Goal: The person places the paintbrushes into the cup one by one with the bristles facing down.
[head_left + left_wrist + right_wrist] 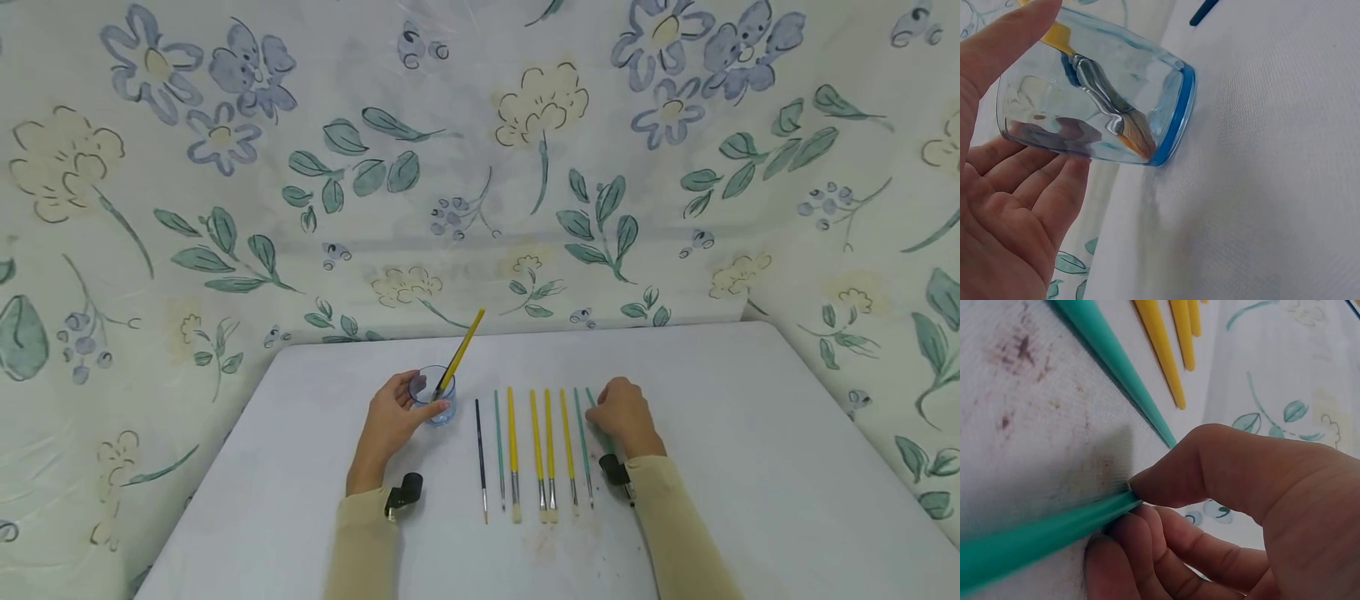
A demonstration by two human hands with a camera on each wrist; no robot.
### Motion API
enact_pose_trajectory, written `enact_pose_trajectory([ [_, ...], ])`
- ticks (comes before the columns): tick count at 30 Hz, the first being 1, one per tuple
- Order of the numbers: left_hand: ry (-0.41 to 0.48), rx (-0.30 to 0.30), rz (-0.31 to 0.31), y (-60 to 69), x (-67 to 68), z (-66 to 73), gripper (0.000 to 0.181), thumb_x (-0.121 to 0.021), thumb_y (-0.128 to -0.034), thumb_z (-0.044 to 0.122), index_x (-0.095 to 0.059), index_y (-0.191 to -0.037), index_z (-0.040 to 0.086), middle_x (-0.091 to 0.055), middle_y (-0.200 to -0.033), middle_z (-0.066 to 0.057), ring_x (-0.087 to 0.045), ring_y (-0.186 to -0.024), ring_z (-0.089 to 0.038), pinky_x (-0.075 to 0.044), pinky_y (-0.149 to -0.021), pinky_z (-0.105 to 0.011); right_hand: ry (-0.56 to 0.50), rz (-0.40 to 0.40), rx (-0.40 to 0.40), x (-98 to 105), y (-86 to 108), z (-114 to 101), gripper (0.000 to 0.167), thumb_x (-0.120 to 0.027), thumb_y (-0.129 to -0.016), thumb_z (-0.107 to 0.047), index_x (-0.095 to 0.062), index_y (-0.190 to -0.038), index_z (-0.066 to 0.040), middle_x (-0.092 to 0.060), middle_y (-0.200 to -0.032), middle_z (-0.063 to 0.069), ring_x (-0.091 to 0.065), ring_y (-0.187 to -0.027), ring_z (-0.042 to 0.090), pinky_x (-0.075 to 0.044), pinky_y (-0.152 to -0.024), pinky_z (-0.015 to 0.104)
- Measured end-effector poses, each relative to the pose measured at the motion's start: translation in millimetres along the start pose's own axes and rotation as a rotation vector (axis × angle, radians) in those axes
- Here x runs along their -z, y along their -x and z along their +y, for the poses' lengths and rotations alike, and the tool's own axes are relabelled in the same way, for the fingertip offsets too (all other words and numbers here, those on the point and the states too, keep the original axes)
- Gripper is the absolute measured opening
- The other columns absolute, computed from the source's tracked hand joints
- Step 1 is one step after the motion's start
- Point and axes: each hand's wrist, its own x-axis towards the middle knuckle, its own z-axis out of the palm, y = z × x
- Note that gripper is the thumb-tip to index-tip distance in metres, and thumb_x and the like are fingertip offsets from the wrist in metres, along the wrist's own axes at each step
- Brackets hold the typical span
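"Recording the right hand (626, 417) first. What is in its grip?"

"A narrow pinch, thumb against fingers, on the far end of a green brush (1035, 544), at the right end of the row. Cannot tell whether it is lifted off the white table (750, 467)."

"Its appearance?"

"Smooth green handle, tapering toward the far tip; the near part runs behind the black wrist camera (613, 469)."

"Left hand (386, 425)?"

"Curved round a clear bluish cup (1141, 69), left of the row: thumb on the near right, fingers on the left. Thick blue base. Inside, a yellow-handled brush (465, 346) stands bristles down, leaning right and far; silver ferrule, orange-brown bristles."

"The row, left to right?"

"One dark brush (481, 450), a thin green brush (499, 450), four yellow brushes (512, 433), another green one, all bristles near. Reddish-brown stains (1025, 349) mark the cloth."

"Labels?"

"Any print on the handles is too small to read."
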Motion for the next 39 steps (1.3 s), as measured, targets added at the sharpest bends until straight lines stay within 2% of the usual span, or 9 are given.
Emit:
enact_pose_trajectory([
  [9,0.024,-0.025,0.009,-1.0,4.2,-0.8,0.087,-0.086,-0.0846,0.036,-0.042,-0.153,0.004,-0.053,-0.155,-0.019,-0.045,-0.151,-0.034,-0.037,-0.127,-0.043,0.066,0.054,0.04,-1,-2.3,-9,0.021,-0.073,-0.08,-0.011,-0.066,-0.093,0.005,-0.07,-0.088,0.018,-0.063,-0.074,0.028,-0.056,-0.063,0.037],
  [14,0.034,-0.008,0.006,-1.4,3.5,-2.1,0.088,-0.087,-0.0839,0.035,-0.043,-0.153,0.005,-0.053,-0.155,-0.018,-0.045,-0.151,-0.034,-0.037,-0.126,-0.043,0.079,0.047,0.035,1,-2.2,-11,0.02,-0.074,-0.08,-0.012,-0.066,-0.089,0.004,-0.07,-0.086,0.017,-0.063,-0.072,0.026,-0.055,-0.061,0.035],
  [21,0.045,-0.038,0.003,-3.1,2.9,0.7,0.086,-0.088,-0.0834,0.034,-0.044,-0.152,0.005,-0.055,-0.153,-0.018,-0.047,-0.15,-0.033,-0.038,-0.126,-0.042,0.035,0.052,0.043,3,-0.7,-8,0.014,-0.073,-0.081,-0.011,-0.069,-0.082,0.003,-0.071,-0.078,0.014,-0.06,-0.064,0.022,-0.048,-0.052,0.028],
  [24,0.07,-0.04,-0.006,-3.4,3.4,1.2,0.087,-0.088,-0.0828,0.033,-0.044,-0.151,0.004,-0.055,-0.153,-0.018,-0.047,-0.15,-0.033,-0.039,-0.126,-0.041,-0.002,0.041,0.037,5,1.0,-6,0.017,-0.072,-0.083,-0.011,-0.069,-0.089,0.005,-0.072,-0.085,0.017,-0.062,-0.069,0.024,-0.051,-0.055,0.03],
  [29,0.085,-0.009,-0.025,-1.9,2.6,-2.0,0.087,-0.089,-0.0821,0.032,-0.044,-0.151,0.004,-0.055,-0.153,-0.018,-0.046,-0.15,-0.032,-0.039,-0.126,-0.039,-0.032,0.0,0.023,7,4.0,-1,0.025,-0.072,-0.083,-0.012,-0.068,-0.099,0.007,-0.073,-0.097,0.021,-0.065,-0.079,0.027,-0.057,-0.064,0.034],
  [36,0.07,-0.028,-0.021,-2.6,1.9,-0.8,0.088,-0.089,-0.0818,0.035,-0.044,-0.151,0.004,-0.055,-0.153,-0.018,-0.046,-0.15,-0.033,-0.038,-0.126,-0.041,-0.032,-0.018,0.029,12,-1.8,5,0.023,-0.072,-0.086,-0.016,-0.07,-0.095,0.005,-0.072,-0.09,0.017,-0.064,-0.076,0.025,-0.053,-0.063,0.031],
  [39,0.065,-0.017,-0.028,-2.9,1.8,-2.3,0.089,-0.089,-0.0814,0.035,-0.044,-0.152,0.005,-0.055,-0.153,-0.018,-0.046,-0.15,-0.033,-0.038,-0.126,-0.041,-0.04,-0.058,-0.006,12,-3.6,8,0.029,-0.072,-0.088,-0.019,-0.07,-0.103,0.005,-0.072,-0.089,0.015,-0.065,-0.078,0.024,-0.054,-0.066,0.032],
])
